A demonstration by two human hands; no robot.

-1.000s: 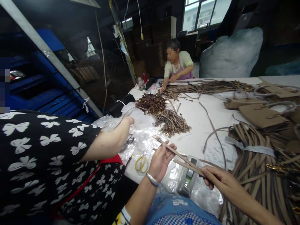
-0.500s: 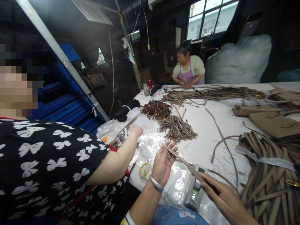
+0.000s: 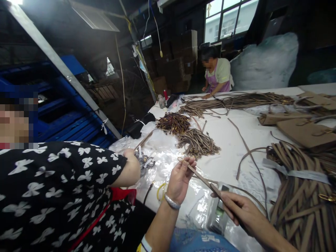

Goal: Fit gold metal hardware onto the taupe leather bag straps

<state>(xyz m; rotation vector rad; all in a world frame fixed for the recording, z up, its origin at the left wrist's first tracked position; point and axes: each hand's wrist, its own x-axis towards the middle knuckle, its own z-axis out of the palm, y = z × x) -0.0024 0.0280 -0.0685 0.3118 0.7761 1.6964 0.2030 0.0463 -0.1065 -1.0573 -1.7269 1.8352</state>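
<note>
My left hand (image 3: pixel 180 180), with a silver bracelet at the wrist, pinches the end of a brown strap (image 3: pixel 201 177) close to its gold metal clasp. Farther along, my right hand (image 3: pixel 235 206) grips the same strap, its fingers closed round it. The strap runs slanting between the two hands above the table. Below it lies a grey box-like object (image 3: pixel 217 213) under clear plastic, partly hidden by my right hand. A pair of yellow-handled scissors (image 3: pixel 160 191) rests just left of my left wrist.
Straps with gold clasps are heaped beyond my hands (image 3: pixel 198 143), with a darker heap (image 3: pixel 173 123) behind. A large tied strap bundle (image 3: pixel 299 189) lies at right, near brown bags (image 3: pixel 306 132). A co-worker in a patterned top (image 3: pixel 65 185) is close on the left; another person (image 3: pixel 217 75) works across the table.
The co-worker on the left has drawn the arm back and leaned away. The person across the table has bent forward. Both my hands keep hold of the strap, nearly in place.
</note>
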